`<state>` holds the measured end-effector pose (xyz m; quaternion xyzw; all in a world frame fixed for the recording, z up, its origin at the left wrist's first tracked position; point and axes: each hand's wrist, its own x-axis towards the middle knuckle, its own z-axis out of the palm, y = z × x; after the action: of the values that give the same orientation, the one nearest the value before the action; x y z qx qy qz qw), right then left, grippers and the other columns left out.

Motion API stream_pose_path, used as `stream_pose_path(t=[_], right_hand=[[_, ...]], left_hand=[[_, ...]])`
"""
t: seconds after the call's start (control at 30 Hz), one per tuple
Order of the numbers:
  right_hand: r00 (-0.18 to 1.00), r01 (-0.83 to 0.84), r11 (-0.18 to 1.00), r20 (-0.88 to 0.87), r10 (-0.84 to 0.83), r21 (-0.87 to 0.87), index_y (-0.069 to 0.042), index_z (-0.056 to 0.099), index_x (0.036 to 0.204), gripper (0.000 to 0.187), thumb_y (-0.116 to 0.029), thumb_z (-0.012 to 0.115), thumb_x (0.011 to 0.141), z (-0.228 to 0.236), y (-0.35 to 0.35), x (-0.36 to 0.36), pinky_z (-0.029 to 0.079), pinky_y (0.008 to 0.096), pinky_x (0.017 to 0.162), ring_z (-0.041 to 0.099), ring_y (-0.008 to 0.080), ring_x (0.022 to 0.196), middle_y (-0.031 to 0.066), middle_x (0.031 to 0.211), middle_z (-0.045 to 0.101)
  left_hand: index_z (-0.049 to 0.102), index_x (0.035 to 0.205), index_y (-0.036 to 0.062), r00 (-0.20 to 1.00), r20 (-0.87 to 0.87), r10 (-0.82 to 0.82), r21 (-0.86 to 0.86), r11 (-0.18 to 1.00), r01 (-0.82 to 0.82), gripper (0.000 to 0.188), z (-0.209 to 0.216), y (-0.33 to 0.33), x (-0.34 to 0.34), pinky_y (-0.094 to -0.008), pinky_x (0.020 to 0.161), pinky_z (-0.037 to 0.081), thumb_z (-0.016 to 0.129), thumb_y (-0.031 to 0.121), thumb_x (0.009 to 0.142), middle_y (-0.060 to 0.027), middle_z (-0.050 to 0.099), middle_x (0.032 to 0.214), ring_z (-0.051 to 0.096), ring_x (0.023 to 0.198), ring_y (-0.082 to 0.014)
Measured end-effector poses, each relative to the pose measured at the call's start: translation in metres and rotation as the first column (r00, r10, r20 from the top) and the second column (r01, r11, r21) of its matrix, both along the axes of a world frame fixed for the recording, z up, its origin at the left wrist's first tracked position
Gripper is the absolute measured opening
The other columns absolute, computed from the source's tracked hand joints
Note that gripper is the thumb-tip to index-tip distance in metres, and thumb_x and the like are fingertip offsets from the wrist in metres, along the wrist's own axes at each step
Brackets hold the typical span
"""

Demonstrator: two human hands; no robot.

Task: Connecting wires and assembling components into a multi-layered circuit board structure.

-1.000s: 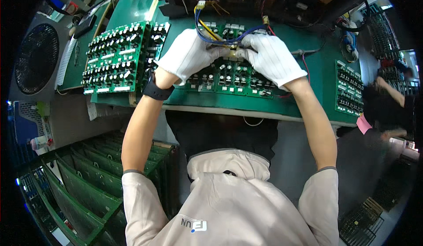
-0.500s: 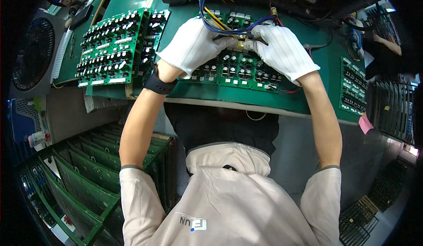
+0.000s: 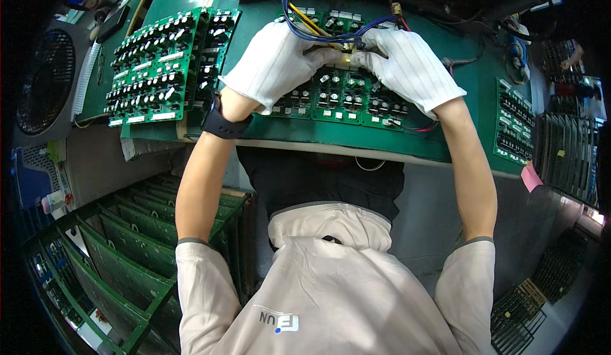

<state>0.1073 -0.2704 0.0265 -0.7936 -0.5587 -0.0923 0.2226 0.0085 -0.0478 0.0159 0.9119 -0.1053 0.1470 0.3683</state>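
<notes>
My left hand point(image 3: 273, 65), in a white striped glove, is closed with thumb and fingers at one end of a pale yellow wire connector point(image 3: 344, 58). From the other side my right hand point(image 3: 410, 69), gloved alike, pinches the connector's opposite end. A loop of blue, yellow and dark wires point(image 3: 328, 38) arches over it between the hands. Beneath lies a green circuit board panel point(image 3: 340, 114) crowded with small capacitors and white sockets. My fingers hide part of the connector, so whether it is seated in the board cannot be seen. A red and black lead point(image 3: 417, 129) leaves the panel's right corner.
More populated circuit boards point(image 3: 149, 69) lean at the left on the green bench point(image 3: 299, 135), and another board point(image 3: 514, 123) lies at the right edge. A grey fan point(image 3: 44, 81) stands far left. Green racks point(image 3: 121, 247) fill the lower left. Dark equipment with cables lines the back.
Both hands keep their hold at the connector, with only slight finger and wrist shifts. The whole view has moved a little. At the far right, another person's arm has moved back.
</notes>
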Motion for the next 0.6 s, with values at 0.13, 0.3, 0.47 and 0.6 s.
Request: stream_pose_path(t=[0.13, 0.3, 0.47, 0.6], right_hand=[[0.992, 0.044, 0.998, -0.113, -0.049, -0.048, -0.003, 0.068, 0.102, 0.026, -0.026, 0.069, 0.09, -0.0001, 0.0032, 0.0018, 0.051, 0.0452, 0.082, 0.063, 0.036, 0.09, 0.0165, 0.095, 0.065], [0.995, 0.028, 0.999, -0.092, -0.03, -0.023, -0.003, 0.068, 0.102, 0.026, -0.026, 0.069, 0.09, -0.0024, 0.0009, 0.0028, 0.051, 0.0451, 0.082, 0.063, 0.0363, 0.09, 0.0171, 0.095, 0.066], [0.991, 0.055, 0.994, -0.12, -0.066, -0.089, -0.003, 0.068, 0.102, 0.027, -0.027, 0.068, 0.091, -0.0005, 0.0002, 0.0027, 0.051, 0.045, 0.082, 0.063, 0.036, 0.091, 0.0165, 0.097, 0.066], [0.991, 0.04, 0.996, -0.121, -0.049, -0.078, -0.002, 0.068, 0.103, 0.028, -0.027, 0.069, 0.09, 0.0, -0.0009, 0.0017, 0.051, 0.0447, 0.083, 0.063, 0.0361, 0.091, 0.0165, 0.098, 0.066]], left_hand=[[0.074, 0.102, 0.0078, 0.999, 0.007, 0.036, 0.026, 0.999, -0.036, 0.023, 0.0013, -0.0014, -0.0025, -0.0417, 0.071, 0.055, 0.075, 0.025, 0.087, -0.0151, 0.073, 0.091, 0.069, 0.083, -0.037], [0.074, 0.103, 0.0083, 0.999, 0.015, 0.042, 0.077, 0.996, -0.043, 0.022, 0.0023, -0.0019, -0.0021, -0.042, 0.071, 0.055, 0.074, 0.023, 0.087, -0.0151, 0.073, 0.092, 0.068, 0.084, -0.0373], [0.074, 0.103, 0.0083, 0.997, 0.069, 0.024, 0.07, 0.997, -0.029, 0.022, -0.0013, -0.0001, -0.001, -0.0421, 0.072, 0.055, 0.074, 0.023, 0.087, -0.0158, 0.073, 0.092, 0.068, 0.085, -0.0372], [0.074, 0.103, 0.0085, 0.998, 0.056, 0.034, 0.062, 0.997, -0.038, 0.022, -0.0032, -0.0001, -0.0012, -0.0427, 0.072, 0.055, 0.074, 0.023, 0.087, -0.0159, 0.073, 0.091, 0.068, 0.085, -0.0375]])
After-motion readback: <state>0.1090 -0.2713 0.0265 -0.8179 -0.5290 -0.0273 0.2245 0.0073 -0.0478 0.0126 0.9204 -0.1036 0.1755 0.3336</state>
